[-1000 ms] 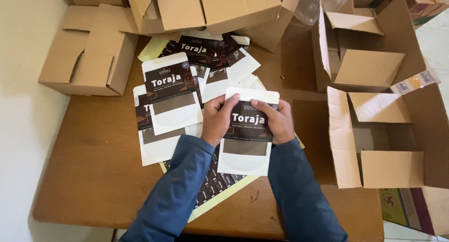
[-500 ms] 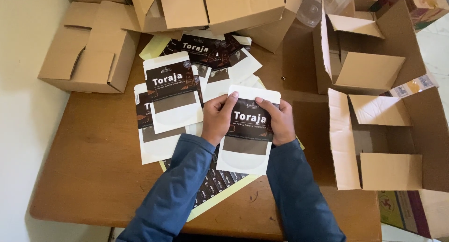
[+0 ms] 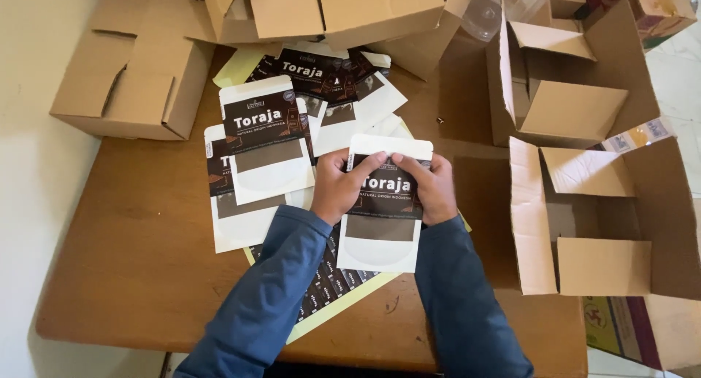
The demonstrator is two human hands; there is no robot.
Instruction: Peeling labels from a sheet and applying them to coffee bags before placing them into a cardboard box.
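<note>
Inventory, counted from the head view:

- Open brown corrugated cardboard boxes: five — one far left [image 3: 128, 71], one top centre [image 3: 336, 13], three at right [image 3: 562, 78], [image 3: 584, 217], [image 3: 642, 9].
- White pouches with a dark brown label and window: at least six visible; overlap hides an exact total. One held [image 3: 383, 203], one topmost on the pile [image 3: 264, 140].
- Yellow backing sheets of dark stickers: two, [image 3: 328, 290] and [image 3: 237, 64].
- Brown wooden table [image 3: 139, 254]: one.

Just the one camera here, worn on the person's head and tipped steeply down, nearly top-down on the wooden table [image 3: 131, 246]. It sat close, about arm's reach: both blue sleeves came in from 6 o'clock and the hands landed near the middle of the shot. The table's far edge ran toward 12, open cardboard boxes [image 3: 584, 224] crowded 3 o'clock, and a pale wall [image 3: 33, 203] filled 9. No second view to overlap with.
</note>
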